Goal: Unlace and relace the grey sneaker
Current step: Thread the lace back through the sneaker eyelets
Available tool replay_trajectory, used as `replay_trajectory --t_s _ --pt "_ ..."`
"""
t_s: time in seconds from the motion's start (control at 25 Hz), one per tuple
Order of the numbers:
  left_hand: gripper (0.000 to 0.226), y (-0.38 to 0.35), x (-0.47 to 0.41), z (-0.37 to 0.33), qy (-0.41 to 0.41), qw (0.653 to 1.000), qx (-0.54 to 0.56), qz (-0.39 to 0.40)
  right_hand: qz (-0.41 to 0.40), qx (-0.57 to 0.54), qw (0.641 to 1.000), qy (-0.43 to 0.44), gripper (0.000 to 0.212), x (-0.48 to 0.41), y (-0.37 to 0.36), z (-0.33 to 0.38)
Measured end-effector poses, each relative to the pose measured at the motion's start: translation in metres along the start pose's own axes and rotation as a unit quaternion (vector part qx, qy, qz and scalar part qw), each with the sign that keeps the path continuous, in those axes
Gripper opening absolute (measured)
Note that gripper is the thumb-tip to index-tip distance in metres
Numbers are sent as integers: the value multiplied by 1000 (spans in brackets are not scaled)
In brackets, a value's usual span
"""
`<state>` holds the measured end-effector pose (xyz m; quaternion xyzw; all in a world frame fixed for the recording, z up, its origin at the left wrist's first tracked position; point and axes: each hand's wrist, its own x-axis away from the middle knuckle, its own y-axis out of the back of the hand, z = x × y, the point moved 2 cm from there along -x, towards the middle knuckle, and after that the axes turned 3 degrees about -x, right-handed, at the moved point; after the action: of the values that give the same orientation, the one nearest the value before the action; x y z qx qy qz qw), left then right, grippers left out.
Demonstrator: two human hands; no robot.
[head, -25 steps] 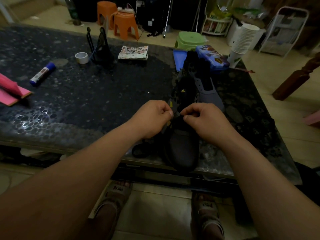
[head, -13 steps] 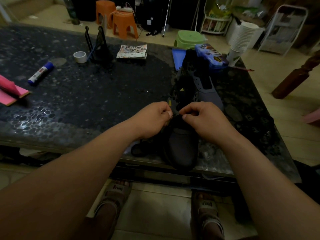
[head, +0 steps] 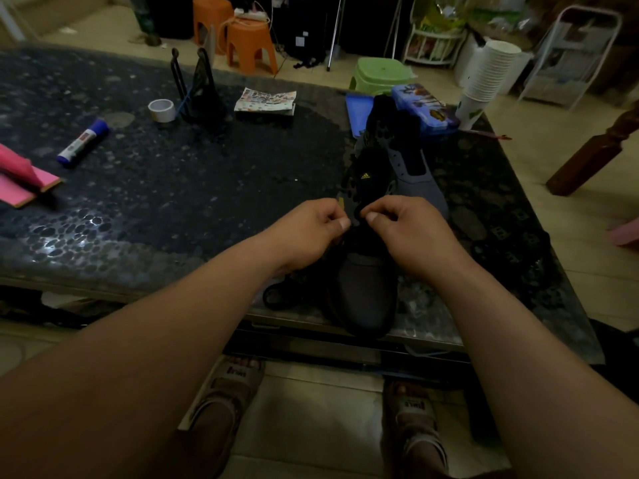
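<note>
A lived-in home room: beyond the dark pebble-patterned table stand orange stools, a green stool, a cup stack and a cluttered white rack on pale floor tiles.

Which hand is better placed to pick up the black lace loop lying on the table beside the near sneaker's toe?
Left, probably. The lace loop lies on the left of the grey sneaker, close to the wrist of the left hand. The right hand would have to cross over the toe.

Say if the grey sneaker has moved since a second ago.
No. The grey sneaker still has its toe at the same spot on the table edge.
</note>
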<state>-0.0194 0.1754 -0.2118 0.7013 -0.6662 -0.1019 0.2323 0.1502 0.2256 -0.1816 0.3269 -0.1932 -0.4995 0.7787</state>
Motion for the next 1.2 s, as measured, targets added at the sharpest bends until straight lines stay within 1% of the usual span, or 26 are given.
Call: replay_trajectory --t_s 0.12,0.28,0.4,0.52,0.64,0.72,0.8,0.88,0.96,1.04,1.08,1.12,1.16,1.2 --pt "18 -2 2 -1 18 999 45 2 6 21 1000 -5 16 -5 -2 2" --pt "16 -4 5 0 28 998 60 -2 79 16 996 -29 20 -10 4 1" --pt "15 -4 6 2 35 996 81 -2 104 58 993 -11 20 -10 3 1" --pt "17 -3 7 2 29 996 77 -16 79 27 996 -5 11 -8 -3 2" --pt "22 -4 10 -1 12 998 54 4 46 39 998 -1 12 -6 -7 1" --pt "32 -4 13 -3 3 1000 -8 19 31 55 998 -5 12 -4 -10 1" --pt "38 -5 15 -6 -14 996 -84 6 9 87 996 5 11 -2 -11 2" --pt "40 -7 16 -7 -19 994 -106 -15 -16 100 995 21 12 0 -11 2" --pt "41 -7 16 -8 -10 994 -110 -24 -37 32 999 10 15 0 -8 0" --pt "42 -6 17 -6 4 995 -100 -17 -63 -42 997 -26 17 2 0 -1" --pt "42 -5 17 -6 8 996 -88 -11 -94 -76 991 -49 18 4 8 -1" --pt "41 -5 17 -5 8 997 -81 -4 -137 -156 975 -83 20 4 16 -3" --pt "40 -5 17 -5 5 997 -80 0 -161 -298 932 -129 23 5 24 -2" --pt "38 -4 17 -4 5 997 -82 4 -151 -470 854 -162 27 7 28 2"
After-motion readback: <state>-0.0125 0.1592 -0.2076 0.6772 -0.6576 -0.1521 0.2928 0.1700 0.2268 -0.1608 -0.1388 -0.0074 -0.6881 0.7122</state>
